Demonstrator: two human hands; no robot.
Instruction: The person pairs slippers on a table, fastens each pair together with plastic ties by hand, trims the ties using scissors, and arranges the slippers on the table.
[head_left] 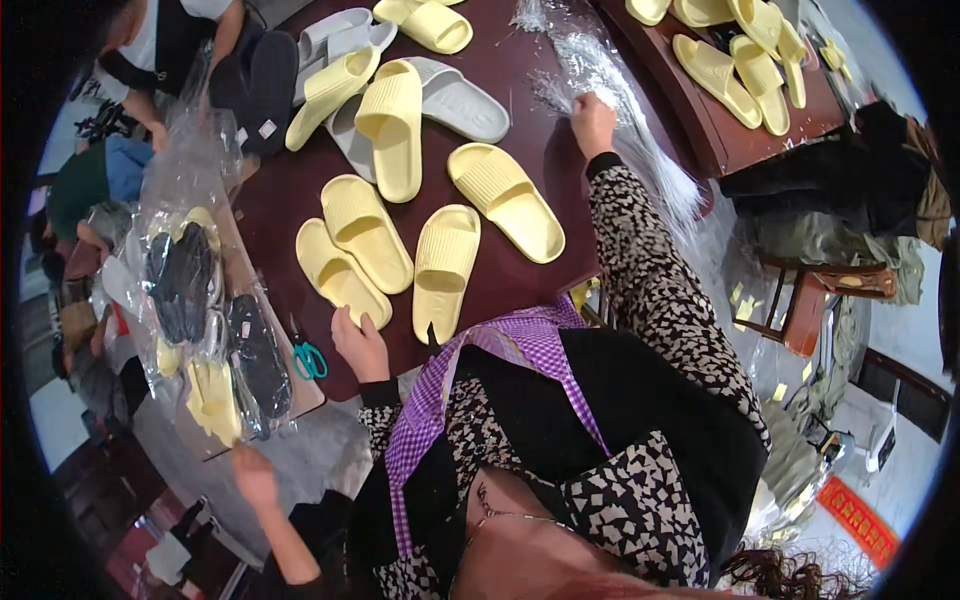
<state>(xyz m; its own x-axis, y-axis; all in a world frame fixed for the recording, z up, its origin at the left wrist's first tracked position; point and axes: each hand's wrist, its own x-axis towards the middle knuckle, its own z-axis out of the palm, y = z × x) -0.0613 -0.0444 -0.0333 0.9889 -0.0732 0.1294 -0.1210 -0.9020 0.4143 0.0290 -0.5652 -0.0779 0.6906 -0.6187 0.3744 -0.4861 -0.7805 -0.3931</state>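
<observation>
My left hand [361, 343] is at the near table edge, its fingers closed on the heel of a pale yellow slipper [340, 272]. A second yellow slipper [368, 232] lies right beside that one. Another pair, a near yellow slipper [446, 270] and a farther yellow slipper [507, 203], rests to the right, toes pointing different ways. My right arm stretches across the table. The right hand [594, 124] is closed at a long bundle of thin clear plastic strands [640, 130]; its fingertips are partly hidden.
Yellow and grey slippers [465, 100] are heaped at the far side. Teal-handled scissors [309, 358] lie left of my left hand. Bagged dark slippers [182, 285] cover a board at left, where another person's hand [254, 474] reaches in. More yellow slippers [715, 78] sit on a second table.
</observation>
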